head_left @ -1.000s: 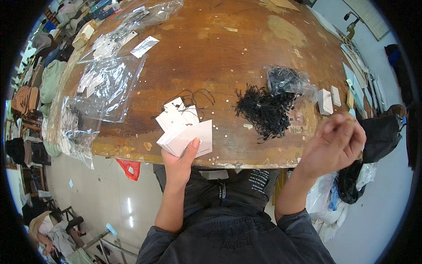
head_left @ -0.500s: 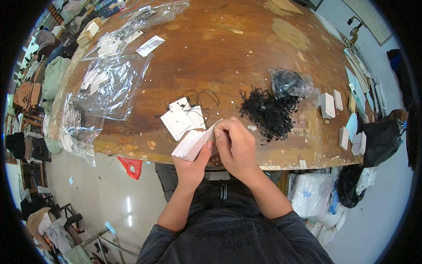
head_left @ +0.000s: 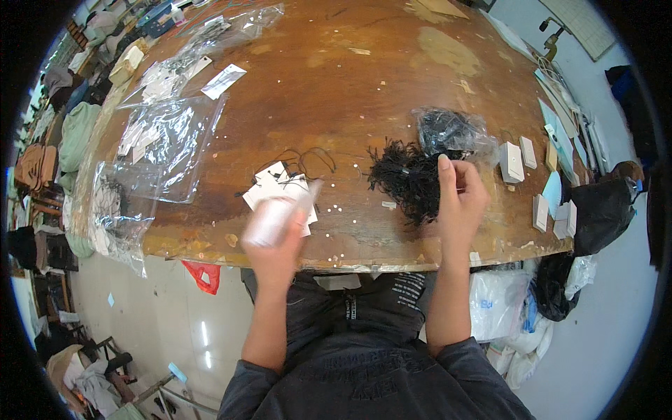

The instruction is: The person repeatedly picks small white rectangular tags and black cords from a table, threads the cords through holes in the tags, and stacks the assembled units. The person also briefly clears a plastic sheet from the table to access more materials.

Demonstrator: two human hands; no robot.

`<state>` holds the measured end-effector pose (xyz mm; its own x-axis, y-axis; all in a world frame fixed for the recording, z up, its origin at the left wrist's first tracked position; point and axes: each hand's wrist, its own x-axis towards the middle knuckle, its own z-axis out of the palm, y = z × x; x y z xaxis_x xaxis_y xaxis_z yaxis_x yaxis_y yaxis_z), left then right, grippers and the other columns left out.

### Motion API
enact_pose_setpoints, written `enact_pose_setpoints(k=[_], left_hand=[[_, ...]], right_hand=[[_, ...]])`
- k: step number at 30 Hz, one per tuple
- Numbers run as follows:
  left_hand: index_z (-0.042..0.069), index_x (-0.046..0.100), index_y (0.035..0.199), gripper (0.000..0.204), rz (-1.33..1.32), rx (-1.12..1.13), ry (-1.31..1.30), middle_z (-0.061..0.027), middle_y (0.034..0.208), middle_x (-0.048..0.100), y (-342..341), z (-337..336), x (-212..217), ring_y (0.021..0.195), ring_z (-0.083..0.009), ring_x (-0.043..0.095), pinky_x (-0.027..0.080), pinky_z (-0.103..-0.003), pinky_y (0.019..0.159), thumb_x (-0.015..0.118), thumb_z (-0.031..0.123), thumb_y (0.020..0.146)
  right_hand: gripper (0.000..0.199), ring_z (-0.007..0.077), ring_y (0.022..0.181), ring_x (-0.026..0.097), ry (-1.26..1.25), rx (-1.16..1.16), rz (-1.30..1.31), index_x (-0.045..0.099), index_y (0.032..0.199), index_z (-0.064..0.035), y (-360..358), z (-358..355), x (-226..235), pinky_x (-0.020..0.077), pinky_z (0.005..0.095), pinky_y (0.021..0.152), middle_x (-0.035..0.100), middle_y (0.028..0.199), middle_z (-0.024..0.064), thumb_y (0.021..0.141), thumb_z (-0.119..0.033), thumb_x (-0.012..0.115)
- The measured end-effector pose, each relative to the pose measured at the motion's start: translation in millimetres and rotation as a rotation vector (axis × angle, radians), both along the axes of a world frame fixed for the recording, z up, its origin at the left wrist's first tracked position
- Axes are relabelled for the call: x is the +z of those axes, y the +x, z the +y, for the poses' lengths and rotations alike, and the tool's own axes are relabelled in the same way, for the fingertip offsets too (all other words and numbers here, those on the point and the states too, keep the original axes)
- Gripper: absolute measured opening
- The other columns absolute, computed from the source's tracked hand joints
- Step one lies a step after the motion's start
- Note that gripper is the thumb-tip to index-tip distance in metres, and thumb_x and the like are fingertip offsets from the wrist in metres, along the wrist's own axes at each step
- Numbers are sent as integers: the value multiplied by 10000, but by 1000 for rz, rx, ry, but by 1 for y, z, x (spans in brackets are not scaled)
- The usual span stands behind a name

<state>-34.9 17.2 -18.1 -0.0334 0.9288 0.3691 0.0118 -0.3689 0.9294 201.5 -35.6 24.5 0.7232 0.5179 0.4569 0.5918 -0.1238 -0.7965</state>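
Right, near edge first: left hand (head_left: 276,245) at about 7 o'clock of the counter (head_left: 364,91), grip clamped on a stack of white tags (head_left: 269,217), blurred, lifted just over the counter's front edge. Just beyond it, at 11 o'clock from that hand, loose white tags (head_left: 276,183) lie flat with thin dark string loops (head_left: 315,161) touching them. Right hand (head_left: 458,199) at 4 o'clock of the counter, fingers together, fingertips pinching into the pile of black strings (head_left: 406,178); cannot tell whether a single string is caught. Pile sits mid-counter, slightly right, touching the hand's left side. Clear bag of black strings (head_left: 451,129) just behind the pile at 1 o'clock from it. Small white boxes (head_left: 511,161) near the right edge at 3 o'clock, more of them by the rim lower down. Clear plastic bags (head_left: 164,143) with tags inside at 9 o'clock, one hanging off the left edge. Far left corner, 11 o'clock: more clear bags (head_left: 231,24) and a white card (head_left: 224,80).
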Motion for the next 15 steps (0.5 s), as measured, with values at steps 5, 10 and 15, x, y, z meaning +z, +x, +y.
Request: enact_pose_setpoints(k=[5,10,15], left_hand=[[-37,496,1225,355,-592,137,-200,-127,1020,612,-24,23,2,847,-193,626,497,-338,813,583,111,914],[-51,458,1275,403,-501,53,-274,-166,1129,600,-29,14,1,993,-215,618,491,-367,905,573,104,922],[-21,424,1319,449,-543,-57,-335,-134,1246,544,-25,2,-1,1155,-226,551,459,-397,987,595,78,916]], right_hand=[[250,178,630,521,-313,-62,-276,653,815,2,36,-4,-19,415,306,574,603,742,68,884,-237,676],[229,127,654,545,-21,-34,-137,657,887,13,45,-7,-12,435,267,599,606,743,54,912,-214,644],[265,61,675,496,-4,25,150,627,821,-2,48,-16,9,394,231,606,591,742,0,963,-222,582]])
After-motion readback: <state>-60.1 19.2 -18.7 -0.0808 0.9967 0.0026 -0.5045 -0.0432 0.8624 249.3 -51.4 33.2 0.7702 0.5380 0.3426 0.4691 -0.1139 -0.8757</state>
